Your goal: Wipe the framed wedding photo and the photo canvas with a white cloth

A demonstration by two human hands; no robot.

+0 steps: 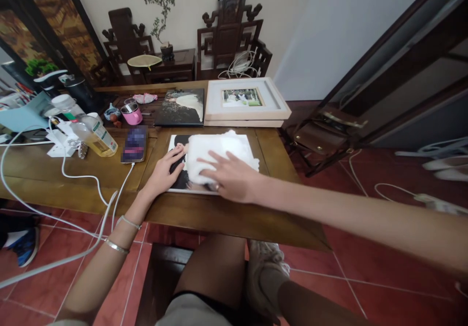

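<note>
A photo print lies flat near the front edge of the wooden table. A white cloth covers most of it. My right hand lies flat on the cloth with fingers stretched out and a ring on one finger. My left hand rests on the print's left edge, fingers extended and pressing it down. Two bracelets sit on my left wrist.
Behind the print lie a dark photo board and a white framed photo. To the left are a phone on a white cable, a bottle, a pink cup and a power strip. Carved chairs stand at the wall.
</note>
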